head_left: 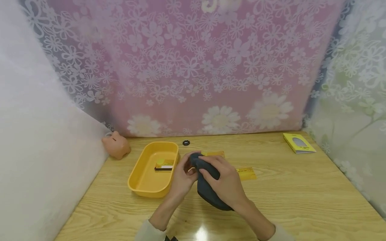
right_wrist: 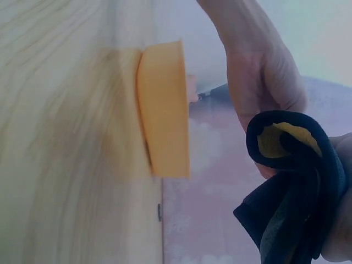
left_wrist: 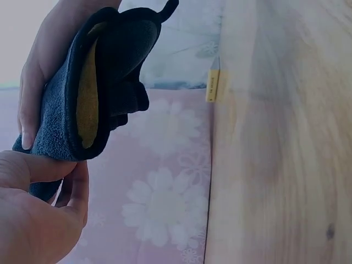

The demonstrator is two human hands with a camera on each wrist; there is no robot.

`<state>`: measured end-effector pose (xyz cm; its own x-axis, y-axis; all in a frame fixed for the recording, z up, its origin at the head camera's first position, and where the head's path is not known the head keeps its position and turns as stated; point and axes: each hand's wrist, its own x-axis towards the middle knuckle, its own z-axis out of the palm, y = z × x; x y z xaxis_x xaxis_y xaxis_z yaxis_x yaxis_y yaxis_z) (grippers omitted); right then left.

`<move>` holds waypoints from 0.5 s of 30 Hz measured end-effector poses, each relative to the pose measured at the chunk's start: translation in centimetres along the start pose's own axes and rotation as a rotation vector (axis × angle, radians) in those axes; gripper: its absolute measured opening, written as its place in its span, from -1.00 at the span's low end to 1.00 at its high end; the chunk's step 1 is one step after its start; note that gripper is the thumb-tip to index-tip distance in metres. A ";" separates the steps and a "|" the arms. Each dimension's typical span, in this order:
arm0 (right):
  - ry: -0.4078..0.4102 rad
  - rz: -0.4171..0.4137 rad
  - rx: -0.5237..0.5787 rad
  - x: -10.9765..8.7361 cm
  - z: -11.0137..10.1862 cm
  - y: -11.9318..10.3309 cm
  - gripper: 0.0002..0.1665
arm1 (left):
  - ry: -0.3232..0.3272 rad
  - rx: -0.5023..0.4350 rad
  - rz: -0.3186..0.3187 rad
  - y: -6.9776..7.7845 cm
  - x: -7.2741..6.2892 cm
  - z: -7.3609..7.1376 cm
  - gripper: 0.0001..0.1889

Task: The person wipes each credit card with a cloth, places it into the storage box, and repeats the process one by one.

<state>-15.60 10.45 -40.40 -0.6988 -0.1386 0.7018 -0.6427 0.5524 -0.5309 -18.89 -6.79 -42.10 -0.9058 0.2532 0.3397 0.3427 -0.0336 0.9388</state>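
Observation:
A dark blue cloth [head_left: 211, 195] with black edging is bunched between both hands above the table. Its folds show a yellow inner face in the left wrist view, where the cloth [left_wrist: 55, 121] also has a small loop at one end. My left hand [head_left: 182, 175] pinches one edge between thumb and fingers. From the other side, my right hand [head_left: 227, 182] grips the body of the cloth with its thumb on top. In the right wrist view the cloth [right_wrist: 291, 203] is rolled over at the top, its lower part hanging down. Whether anything lies inside the folds, I cannot tell.
A yellow tray [head_left: 144, 192] beside my left hand holds a card [head_left: 164, 168] with a dark stripe. Two yellow cards, one farther back [head_left: 217, 154] and one rightward [head_left: 247, 173], lie behind the hands. A piggy bank [head_left: 116, 146], a black chip [head_left: 186, 143] and a yellow booklet [head_left: 297, 142] stand farther back.

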 end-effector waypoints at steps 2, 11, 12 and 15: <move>0.007 -0.009 -0.024 0.1 0.1 -0.4 -0.49 | 0.012 -0.008 0.007 0.3 0.0 -0.2 -0.44; 0.051 -0.009 -0.067 0.3 0.1 -0.5 -0.49 | 0.031 -0.030 -0.003 1.0 0.2 -0.5 -0.40; 0.056 -0.008 -0.066 0.3 0.1 -0.4 -0.49 | 0.033 -0.030 -0.004 1.0 0.2 -0.5 -0.39; 0.072 -0.005 -0.067 0.4 -0.2 -0.1 -0.49 | 0.048 -0.021 -0.006 1.0 0.2 -0.6 -0.36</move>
<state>-15.73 10.51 -40.01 -0.6697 -0.0835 0.7380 -0.6222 0.6056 -0.4961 -18.92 -7.33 -41.01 -0.9189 0.2072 0.3356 0.3321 -0.0528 0.9418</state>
